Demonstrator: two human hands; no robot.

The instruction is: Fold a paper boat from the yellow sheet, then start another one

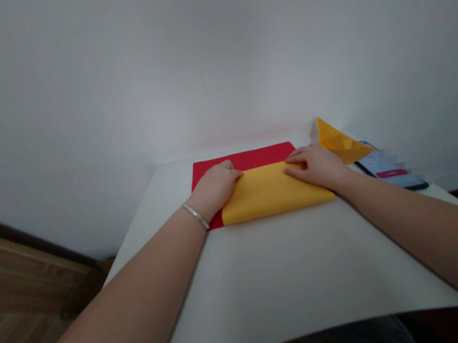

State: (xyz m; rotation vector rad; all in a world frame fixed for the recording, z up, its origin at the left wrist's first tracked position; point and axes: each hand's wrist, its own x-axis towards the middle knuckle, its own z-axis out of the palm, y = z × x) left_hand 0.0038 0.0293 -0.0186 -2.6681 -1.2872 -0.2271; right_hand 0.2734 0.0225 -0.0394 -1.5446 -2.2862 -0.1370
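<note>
A folded yellow paper sheet (pixel 270 191) lies on top of a red paper sheet (pixel 249 159) at the far middle of the white table (pixel 273 270). My left hand (pixel 214 189), with a silver bracelet on its wrist, rests at the yellow sheet's top left corner with fingers curled down onto it. Fingers stretched flat, my right hand (pixel 317 166) presses on the sheet's top right corner. Neither hand lifts anything.
A second folded yellow paper (pixel 339 143) stands at the far right by the wall. A phone (pixel 390 169) with a lit screen lies beside it near the table's right edge. White wall behind; wooden floor to the left.
</note>
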